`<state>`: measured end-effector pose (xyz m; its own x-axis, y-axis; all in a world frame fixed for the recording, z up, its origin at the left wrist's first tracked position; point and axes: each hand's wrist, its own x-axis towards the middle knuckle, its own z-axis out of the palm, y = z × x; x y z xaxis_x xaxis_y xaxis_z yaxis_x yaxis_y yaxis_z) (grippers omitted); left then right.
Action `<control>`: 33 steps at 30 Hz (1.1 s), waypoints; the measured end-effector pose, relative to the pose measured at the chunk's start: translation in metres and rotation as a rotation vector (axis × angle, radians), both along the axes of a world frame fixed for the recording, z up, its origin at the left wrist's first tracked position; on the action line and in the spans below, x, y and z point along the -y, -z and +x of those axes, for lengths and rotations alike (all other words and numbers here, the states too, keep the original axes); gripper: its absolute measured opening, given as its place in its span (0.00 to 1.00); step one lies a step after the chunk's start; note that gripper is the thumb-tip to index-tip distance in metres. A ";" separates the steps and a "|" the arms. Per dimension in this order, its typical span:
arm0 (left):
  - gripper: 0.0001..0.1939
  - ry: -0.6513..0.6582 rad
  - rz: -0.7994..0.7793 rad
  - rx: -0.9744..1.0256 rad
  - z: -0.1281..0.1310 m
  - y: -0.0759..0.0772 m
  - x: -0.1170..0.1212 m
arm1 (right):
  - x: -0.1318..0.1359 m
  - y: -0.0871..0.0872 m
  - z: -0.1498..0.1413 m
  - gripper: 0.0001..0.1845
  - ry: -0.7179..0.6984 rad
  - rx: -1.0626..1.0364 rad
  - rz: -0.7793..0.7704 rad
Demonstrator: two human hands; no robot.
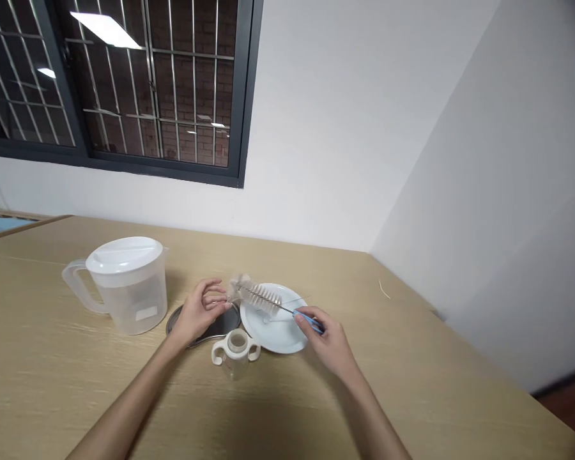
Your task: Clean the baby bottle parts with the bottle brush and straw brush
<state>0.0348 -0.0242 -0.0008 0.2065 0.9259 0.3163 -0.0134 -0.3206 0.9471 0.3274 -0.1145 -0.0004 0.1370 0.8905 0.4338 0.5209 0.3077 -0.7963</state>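
Observation:
My right hand (326, 338) is closed round the blue handle of a bottle brush (261, 298), which lies nearly level above a white plate (287, 345). The brush has pale bristles on a thin wire stem and a tufted tip pointing left. Beside that tip is my left hand (204, 312), its fingers curved and apart; whether they touch the tip is hard to tell. Under the left hand lies a dark metal tray (224, 324). A clear baby bottle (236, 351) with a white two-handled collar stands uncapped in front of the plate.
A translucent lidded pitcher (133, 287) stands on the wooden table (354, 409) to the left. Thin wire-like pieces lie on the plate. A small pale strip (384, 289) rests at the right. Behind are a white wall (326, 128) and a barred window (163, 83).

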 end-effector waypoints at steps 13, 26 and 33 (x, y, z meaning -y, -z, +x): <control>0.29 0.005 0.005 0.023 -0.006 0.005 -0.005 | 0.001 -0.004 0.006 0.20 0.050 -0.003 0.022; 0.30 -0.007 -0.015 0.055 -0.006 0.005 -0.004 | 0.000 -0.004 0.004 0.21 0.082 0.030 0.012; 0.29 -0.050 0.005 0.045 -0.006 0.005 -0.004 | 0.001 -0.005 0.003 0.24 0.099 -0.003 0.016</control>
<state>0.0287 -0.0198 -0.0055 0.1458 0.9330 0.3291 -0.0399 -0.3269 0.9442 0.3301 -0.1150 0.0048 0.2258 0.8653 0.4475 0.5469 0.2675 -0.7933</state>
